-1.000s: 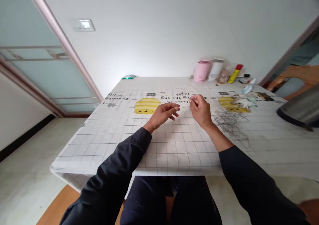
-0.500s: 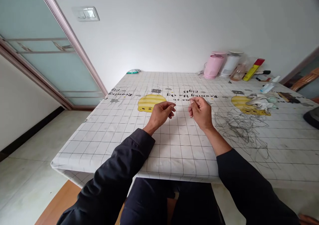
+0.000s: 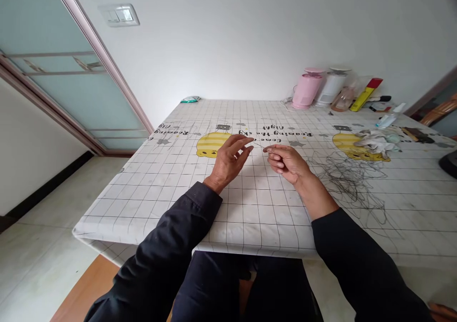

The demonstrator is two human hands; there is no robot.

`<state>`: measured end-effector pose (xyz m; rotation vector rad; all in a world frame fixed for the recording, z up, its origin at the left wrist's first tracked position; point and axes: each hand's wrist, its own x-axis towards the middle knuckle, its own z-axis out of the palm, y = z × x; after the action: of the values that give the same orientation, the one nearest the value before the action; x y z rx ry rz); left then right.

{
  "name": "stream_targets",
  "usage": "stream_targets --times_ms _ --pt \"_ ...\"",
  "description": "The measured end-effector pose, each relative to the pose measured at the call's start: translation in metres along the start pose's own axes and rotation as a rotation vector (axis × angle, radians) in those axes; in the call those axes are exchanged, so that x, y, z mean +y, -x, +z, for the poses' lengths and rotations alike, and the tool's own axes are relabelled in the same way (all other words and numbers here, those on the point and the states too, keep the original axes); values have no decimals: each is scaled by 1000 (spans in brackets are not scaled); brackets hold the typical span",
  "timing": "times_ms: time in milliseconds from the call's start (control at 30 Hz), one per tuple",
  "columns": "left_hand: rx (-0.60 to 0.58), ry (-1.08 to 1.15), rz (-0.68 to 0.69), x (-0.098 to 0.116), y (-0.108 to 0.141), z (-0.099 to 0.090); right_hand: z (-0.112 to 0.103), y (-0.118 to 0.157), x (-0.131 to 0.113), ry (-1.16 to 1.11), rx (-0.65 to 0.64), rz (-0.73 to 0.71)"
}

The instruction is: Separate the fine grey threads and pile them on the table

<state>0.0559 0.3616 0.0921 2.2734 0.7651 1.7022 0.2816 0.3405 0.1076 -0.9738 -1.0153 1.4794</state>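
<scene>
The right hand (image 3: 287,162) pinches a thin dark strand (image 3: 260,145) between thumb and forefinger, above the tabletop (image 3: 171,179). Just left of it, the left hand (image 3: 230,159) has thumb and forefinger apart, near the strand's other end. Beyond the right wrist, a tangled heap of dark thread (image 3: 348,177) lies beside a crumpled cloth (image 3: 380,140).

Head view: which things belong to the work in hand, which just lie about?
In use: right hand, apparently pinching a thin strand; left hand; probably the tangled strands.

Seemingly lying about: pink canister, white canister, cloth, bottle, green packet.
</scene>
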Motion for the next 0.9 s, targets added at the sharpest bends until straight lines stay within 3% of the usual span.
stream_targets --times_ms 233,367,633,833,900 --pt "-134 85 -139 11 -5 -11 -3 -2 0 32 -11 164" --pt "-152 119 -242 11 -6 -11 -2 -2 1 92 -21 169" --pt "42 285 -587 12 -4 1 6 3 5 132 7 -76" --pt "106 346 -679 17 -8 4 10 -2 20 402 264 -358" --pt "110 356 -688 15 -8 4 12 -5 25 380 299 -403"
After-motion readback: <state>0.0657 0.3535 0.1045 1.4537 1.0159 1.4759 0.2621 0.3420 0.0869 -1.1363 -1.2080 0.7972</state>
